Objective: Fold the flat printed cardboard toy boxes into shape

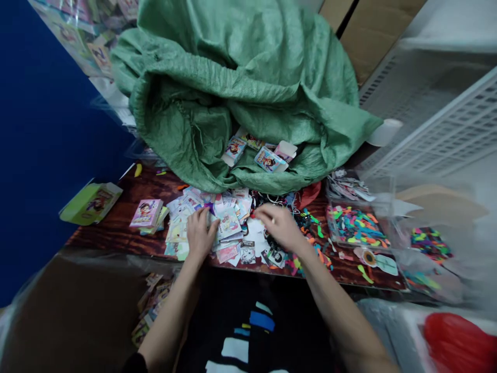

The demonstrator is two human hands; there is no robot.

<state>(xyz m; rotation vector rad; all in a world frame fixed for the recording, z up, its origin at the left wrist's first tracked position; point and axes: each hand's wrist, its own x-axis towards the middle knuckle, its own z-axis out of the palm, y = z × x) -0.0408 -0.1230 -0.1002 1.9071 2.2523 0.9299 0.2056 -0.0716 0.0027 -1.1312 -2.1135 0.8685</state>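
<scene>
My left hand (201,230) rests over a pile of printed paper cards (229,224) on the dark wood table, fingers bent beside a small purple piece (209,207). My right hand (280,224) is at the right side of the pile, thumb and fingers pinched together near a small red item (252,213). What either hand grips is too small and blurred to make out. Black cords and loose colourful pieces (313,233) lie just right of my right hand. A pink card box (146,213) sits on more boxes, left of the pile.
A large green sack (248,83) with small boxes in its mouth stands behind the pile. Clear trays of colourful pieces (357,225) are at the right. A green-yellow box (93,202) lies at the left. Below the table's left front is an open carton (77,311).
</scene>
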